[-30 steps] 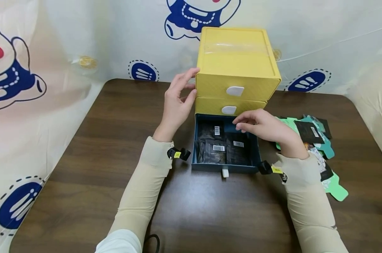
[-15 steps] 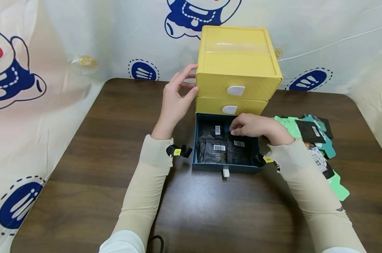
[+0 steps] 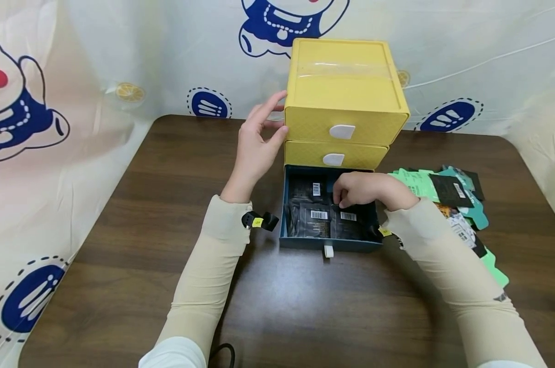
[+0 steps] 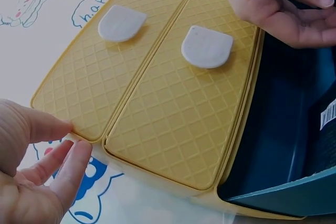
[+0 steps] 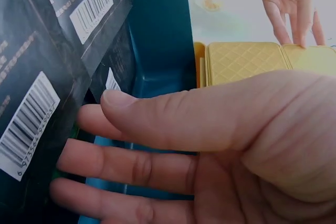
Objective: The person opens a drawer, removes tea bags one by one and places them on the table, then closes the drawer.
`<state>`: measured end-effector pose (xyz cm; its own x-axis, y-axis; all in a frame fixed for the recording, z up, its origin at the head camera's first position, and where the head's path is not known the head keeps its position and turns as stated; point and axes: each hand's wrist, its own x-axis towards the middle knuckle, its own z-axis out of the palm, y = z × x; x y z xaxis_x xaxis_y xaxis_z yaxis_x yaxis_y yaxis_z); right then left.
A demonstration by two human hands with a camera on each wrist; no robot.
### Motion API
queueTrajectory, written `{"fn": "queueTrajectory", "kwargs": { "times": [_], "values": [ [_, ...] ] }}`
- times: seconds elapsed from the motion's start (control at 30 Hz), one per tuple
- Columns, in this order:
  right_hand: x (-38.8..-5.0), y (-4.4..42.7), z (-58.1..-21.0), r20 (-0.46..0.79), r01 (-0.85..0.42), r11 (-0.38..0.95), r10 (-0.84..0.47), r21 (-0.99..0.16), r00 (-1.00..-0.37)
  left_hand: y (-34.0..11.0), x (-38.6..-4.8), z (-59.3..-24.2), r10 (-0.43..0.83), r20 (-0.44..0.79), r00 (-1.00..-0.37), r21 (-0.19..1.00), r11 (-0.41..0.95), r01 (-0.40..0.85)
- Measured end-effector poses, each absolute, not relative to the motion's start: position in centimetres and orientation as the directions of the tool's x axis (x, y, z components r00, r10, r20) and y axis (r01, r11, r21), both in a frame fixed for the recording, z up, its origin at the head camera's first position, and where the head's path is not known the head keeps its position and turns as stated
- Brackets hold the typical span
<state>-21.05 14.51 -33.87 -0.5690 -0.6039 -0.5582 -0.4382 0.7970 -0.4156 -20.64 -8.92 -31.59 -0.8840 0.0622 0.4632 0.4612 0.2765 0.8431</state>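
A yellow drawer box (image 3: 346, 76) stands at the table's back, its lowest drawer (image 3: 330, 245) pulled out, dark blue inside. Several black packets (image 3: 311, 227) with white barcode labels lie in that drawer. My left hand (image 3: 254, 151) touches the box's left front edge near the top, thumb at the front and fingers along the side. Inside the drawer, my right hand (image 3: 362, 188) has its fingertips at the far edge of the right-hand black packet (image 3: 349, 227). The right wrist view shows these fingers fairly straight against the packet, the thumb above them. Some fingertips are hidden behind it.
Green, teal and black packets (image 3: 452, 189) lie in a loose pile on the table's right side. Two upper drawers with white tabs (image 3: 342, 132) are closed. A black cable (image 3: 227, 347) lies near the front edge. A printed curtain (image 3: 144, 56) hangs behind.
My right hand has moved down and slightly left into the drawer, reaching the right-hand packet's far edge. That packet's label has shifted slightly toward me. My left hand stays at the box.
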Motion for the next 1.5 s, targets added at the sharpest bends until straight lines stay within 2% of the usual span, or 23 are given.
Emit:
{"fn": "queueTrajectory", "kwargs": {
  "times": [0.3, 0.53, 0.77, 0.83, 1.03, 1.3, 1.5],
  "values": [
    [-21.1, 13.7, -34.0, -0.578, -0.462, 0.806, -0.589, -0.370, -0.565, -8.8, -20.4, -32.1, 0.051, 0.563, -0.825, 0.788, 0.267, 0.555],
    [-20.8, 14.3, -33.5, -0.571, -0.369, 0.828, -0.559, -0.423, -0.601, -8.5, -20.4, -31.8, 0.117, 0.593, -0.797, 0.735, 0.327, 0.594],
    [-20.6, 14.9, -33.3, -0.566, -0.359, 0.765, -0.639, -0.534, -0.521, -8.0, -20.4, -31.0, 0.131, 0.538, -0.833, 0.759, 0.356, 0.546],
    [-20.6, 15.1, -33.3, -0.534, -0.369, 0.738, -0.668, -0.564, -0.518, -8.0, -20.3, -30.9, 0.127, 0.517, -0.847, 0.770, 0.362, 0.525],
    [-20.2, 16.2, -32.3, -0.420, -0.337, 0.684, -0.688, -0.647, -0.591, -8.0, -20.2, -31.3, 0.123, 0.501, -0.857, 0.780, 0.364, 0.509],
    [-19.6, 18.1, -30.3, -0.310, -0.281, 0.673, -0.617, -0.684, -0.724, -8.2, -20.5, -31.9, 0.133, 0.545, -0.828, 0.758, 0.344, 0.554],
    [-19.3, 20.3, -29.3, -0.252, -0.244, 0.660, -0.561, -0.710, -0.788, -8.3, -20.7, -31.7, 0.145, 0.542, -0.828, 0.758, 0.341, 0.556]
  ]
}}
